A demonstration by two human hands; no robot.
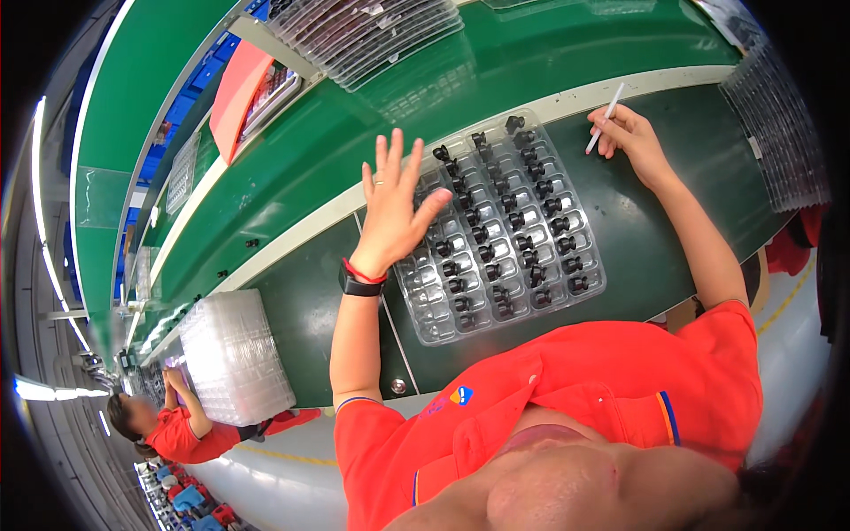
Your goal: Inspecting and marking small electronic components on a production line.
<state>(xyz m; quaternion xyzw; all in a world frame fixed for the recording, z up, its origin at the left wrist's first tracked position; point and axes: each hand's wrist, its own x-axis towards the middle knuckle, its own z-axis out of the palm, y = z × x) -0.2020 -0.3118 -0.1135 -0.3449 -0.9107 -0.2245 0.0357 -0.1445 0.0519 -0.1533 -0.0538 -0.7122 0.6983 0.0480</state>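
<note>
A clear plastic tray (423,329) with rows of pockets lies on the dark green bench in front of me. Small black parts (485,253) fill several of its rows, while the pockets along its left side hold none. My left hand (392,208), fingers spread, is over the tray's upper left edge and holds nothing. To the right of the tray, my right hand (630,140) grips a slim white pen-like stick (606,118), tilted between thumb and fingers. Whether the left hand touches the tray I cannot tell.
Stacked clear trays stand at the left (235,354), at the far right (775,124) and on the green conveyor (363,35) beyond. A few loose black parts (252,242) lie on the conveyor. A co-worker in a red shirt (181,435) is at the lower left.
</note>
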